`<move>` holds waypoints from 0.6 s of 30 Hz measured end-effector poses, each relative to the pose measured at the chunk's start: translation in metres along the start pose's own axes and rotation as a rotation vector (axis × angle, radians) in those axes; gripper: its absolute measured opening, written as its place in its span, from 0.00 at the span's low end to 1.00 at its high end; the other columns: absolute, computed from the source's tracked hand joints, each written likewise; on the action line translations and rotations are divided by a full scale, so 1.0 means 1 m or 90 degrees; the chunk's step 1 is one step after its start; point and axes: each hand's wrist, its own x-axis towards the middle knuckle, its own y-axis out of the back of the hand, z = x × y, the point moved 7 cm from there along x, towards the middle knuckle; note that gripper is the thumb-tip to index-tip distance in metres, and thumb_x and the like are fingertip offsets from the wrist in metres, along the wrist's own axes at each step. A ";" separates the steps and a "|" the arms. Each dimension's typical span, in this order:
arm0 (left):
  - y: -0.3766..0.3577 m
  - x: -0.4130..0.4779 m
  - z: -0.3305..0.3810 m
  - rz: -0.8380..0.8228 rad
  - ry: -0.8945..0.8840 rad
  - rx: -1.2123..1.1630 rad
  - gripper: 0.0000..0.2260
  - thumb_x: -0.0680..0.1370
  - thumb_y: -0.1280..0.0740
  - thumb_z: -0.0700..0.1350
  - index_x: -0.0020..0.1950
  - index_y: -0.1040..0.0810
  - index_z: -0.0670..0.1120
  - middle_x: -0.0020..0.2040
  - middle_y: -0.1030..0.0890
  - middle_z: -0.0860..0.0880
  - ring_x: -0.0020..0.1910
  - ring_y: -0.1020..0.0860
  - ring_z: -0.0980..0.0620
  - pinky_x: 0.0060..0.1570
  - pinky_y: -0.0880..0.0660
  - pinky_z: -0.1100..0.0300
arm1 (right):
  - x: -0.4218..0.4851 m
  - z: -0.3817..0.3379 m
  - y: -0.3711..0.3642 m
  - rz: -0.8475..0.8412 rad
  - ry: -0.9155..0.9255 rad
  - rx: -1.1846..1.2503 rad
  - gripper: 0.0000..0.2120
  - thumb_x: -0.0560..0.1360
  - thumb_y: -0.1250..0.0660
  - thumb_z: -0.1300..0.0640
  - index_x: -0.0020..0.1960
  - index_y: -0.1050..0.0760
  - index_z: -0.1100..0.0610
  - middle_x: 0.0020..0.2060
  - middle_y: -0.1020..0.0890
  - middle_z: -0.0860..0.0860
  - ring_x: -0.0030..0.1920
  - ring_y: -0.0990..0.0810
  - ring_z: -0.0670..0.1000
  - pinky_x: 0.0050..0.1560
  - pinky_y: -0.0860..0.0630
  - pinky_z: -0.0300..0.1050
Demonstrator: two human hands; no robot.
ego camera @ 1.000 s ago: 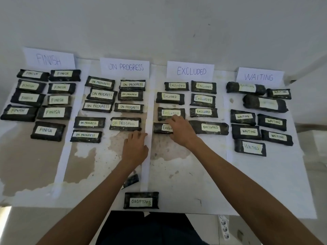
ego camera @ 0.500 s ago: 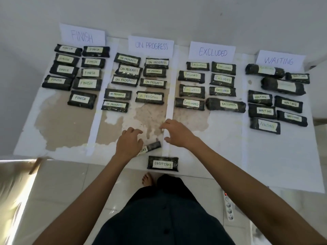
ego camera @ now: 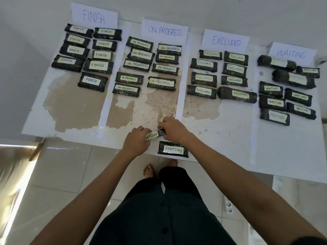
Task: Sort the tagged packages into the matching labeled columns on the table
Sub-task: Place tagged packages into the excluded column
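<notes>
Both hands grip one small dark package tagged EXCLUDED [ego camera: 155, 134] near the table's front edge. My left hand [ego camera: 137, 141] holds its left end and my right hand [ego camera: 174, 129] holds its right end. A second EXCLUDED package [ego camera: 173, 149] lies flat just below it at the edge, its tag facing away. Four paper signs head the columns: FINISH [ego camera: 94, 16], ON PROGRESS [ego camera: 165, 30], EXCLUDED [ego camera: 226, 41], WAITING [ego camera: 291, 53]. Several tagged packages lie in each column, among them the EXCLUDED group [ego camera: 203, 90].
The white table [ego camera: 230, 138] has worn brown patches in its left half. White paper strips [ego camera: 180, 96] divide the columns. Below the front edge are tiled floor, my bare feet [ego camera: 149, 169] and a white power strip [ego camera: 228, 206] at the right.
My right hand pulled back from the EXCLUDED column to the front edge. Both hands closed on the small EXCLUDED package that lay there. The view shifted back and down.
</notes>
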 end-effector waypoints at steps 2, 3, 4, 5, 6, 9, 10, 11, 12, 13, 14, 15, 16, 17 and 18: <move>0.000 0.001 0.005 -0.008 -0.011 -0.028 0.18 0.74 0.35 0.42 0.64 0.28 0.45 0.56 0.24 0.43 0.53 0.26 0.41 0.48 0.28 0.50 | -0.001 -0.001 0.004 0.011 0.006 -0.006 0.19 0.73 0.34 0.60 0.63 0.26 0.56 0.57 0.27 0.55 0.57 0.29 0.56 0.50 0.33 0.46; 0.000 0.002 0.007 -0.014 -0.009 -0.052 0.19 0.74 0.35 0.41 0.64 0.28 0.45 0.56 0.24 0.42 0.53 0.26 0.41 0.48 0.27 0.49 | -0.001 -0.002 0.006 0.019 0.011 -0.003 0.18 0.73 0.34 0.60 0.63 0.26 0.56 0.57 0.27 0.55 0.57 0.30 0.56 0.52 0.33 0.46; 0.000 0.003 0.008 -0.022 0.002 -0.083 0.19 0.73 0.34 0.41 0.64 0.27 0.45 0.55 0.24 0.42 0.53 0.25 0.42 0.49 0.26 0.50 | -0.002 -0.002 0.009 0.029 0.015 0.005 0.18 0.73 0.34 0.61 0.63 0.26 0.56 0.57 0.27 0.54 0.57 0.30 0.56 0.53 0.32 0.47; 0.001 0.005 0.009 -0.031 0.019 -0.116 0.19 0.73 0.34 0.40 0.63 0.26 0.45 0.54 0.24 0.42 0.52 0.24 0.42 0.48 0.26 0.52 | -0.003 -0.002 0.013 0.041 0.020 0.014 0.18 0.73 0.34 0.62 0.63 0.26 0.57 0.58 0.27 0.55 0.57 0.30 0.56 0.54 0.31 0.47; 0.002 0.006 0.009 -0.041 0.039 -0.143 0.18 0.72 0.33 0.41 0.62 0.25 0.45 0.52 0.25 0.42 0.50 0.24 0.43 0.48 0.26 0.53 | -0.005 -0.002 0.016 0.061 0.023 0.025 0.18 0.73 0.34 0.63 0.63 0.26 0.57 0.58 0.27 0.55 0.57 0.30 0.56 0.55 0.29 0.49; 0.006 0.009 0.011 -0.059 0.095 -0.218 0.13 0.71 0.31 0.42 0.55 0.22 0.42 0.48 0.25 0.44 0.45 0.24 0.46 0.44 0.26 0.53 | -0.014 0.003 0.029 0.155 -0.014 0.106 0.25 0.72 0.32 0.63 0.68 0.31 0.57 0.63 0.31 0.57 0.58 0.29 0.57 0.56 0.26 0.53; 0.007 0.009 0.013 -0.058 0.111 -0.261 0.12 0.71 0.31 0.42 0.53 0.23 0.42 0.47 0.23 0.45 0.44 0.23 0.46 0.43 0.26 0.54 | -0.017 0.006 0.032 0.172 -0.048 0.157 0.27 0.73 0.31 0.62 0.70 0.34 0.56 0.64 0.33 0.57 0.60 0.29 0.57 0.57 0.25 0.52; 0.007 0.009 0.014 -0.058 0.130 -0.316 0.11 0.71 0.30 0.42 0.52 0.23 0.42 0.46 0.22 0.45 0.44 0.23 0.47 0.43 0.26 0.55 | -0.021 0.009 0.034 0.179 -0.087 0.221 0.28 0.74 0.32 0.61 0.71 0.37 0.56 0.66 0.34 0.56 0.61 0.29 0.56 0.58 0.26 0.51; 0.005 0.010 0.016 -0.059 0.151 -0.383 0.10 0.72 0.30 0.42 0.52 0.23 0.42 0.45 0.21 0.46 0.44 0.22 0.48 0.43 0.25 0.55 | -0.025 0.011 0.034 0.181 -0.129 0.298 0.28 0.75 0.34 0.60 0.72 0.39 0.55 0.66 0.34 0.56 0.61 0.29 0.55 0.60 0.26 0.50; 0.003 0.010 0.018 -0.061 0.175 -0.454 0.09 0.72 0.30 0.41 0.51 0.23 0.43 0.44 0.20 0.47 0.43 0.22 0.49 0.43 0.24 0.56 | -0.030 0.011 0.032 0.184 -0.169 0.378 0.27 0.76 0.35 0.60 0.72 0.39 0.55 0.65 0.33 0.55 0.60 0.28 0.54 0.62 0.27 0.50; 0.002 0.010 0.022 -0.059 0.199 -0.527 0.07 0.73 0.30 0.41 0.50 0.23 0.43 0.44 0.20 0.47 0.43 0.21 0.49 0.43 0.23 0.57 | -0.035 0.012 0.029 0.184 -0.203 0.447 0.26 0.77 0.36 0.59 0.72 0.39 0.55 0.63 0.30 0.54 0.58 0.26 0.53 0.62 0.27 0.50; 0.000 0.011 0.025 -0.056 0.222 -0.594 0.06 0.74 0.30 0.41 0.49 0.23 0.44 0.44 0.19 0.46 0.42 0.21 0.50 0.43 0.22 0.57 | -0.040 0.011 0.027 0.186 -0.227 0.493 0.25 0.77 0.37 0.59 0.72 0.39 0.55 0.61 0.29 0.53 0.56 0.25 0.53 0.60 0.26 0.50; -0.002 0.012 0.029 -0.050 0.242 -0.653 0.04 0.74 0.31 0.40 0.47 0.23 0.43 0.44 0.19 0.44 0.41 0.20 0.49 0.45 0.21 0.57 | -0.044 0.010 0.024 0.188 -0.237 0.514 0.24 0.76 0.37 0.59 0.71 0.38 0.55 0.59 0.28 0.52 0.54 0.25 0.52 0.57 0.25 0.47; -0.004 0.013 0.032 -0.043 0.261 -0.703 0.03 0.75 0.32 0.40 0.47 0.23 0.42 0.44 0.19 0.42 0.41 0.19 0.49 0.46 0.21 0.56 | -0.049 0.009 0.023 0.192 -0.228 0.510 0.24 0.75 0.35 0.59 0.70 0.36 0.55 0.58 0.27 0.52 0.54 0.25 0.51 0.54 0.26 0.44; -0.006 0.014 0.035 -0.039 0.274 -0.749 0.05 0.76 0.32 0.41 0.49 0.23 0.40 0.46 0.18 0.41 0.43 0.19 0.47 0.48 0.20 0.53 | -0.052 0.007 0.023 0.198 -0.208 0.478 0.23 0.74 0.34 0.59 0.68 0.33 0.56 0.57 0.27 0.53 0.54 0.25 0.51 0.52 0.27 0.41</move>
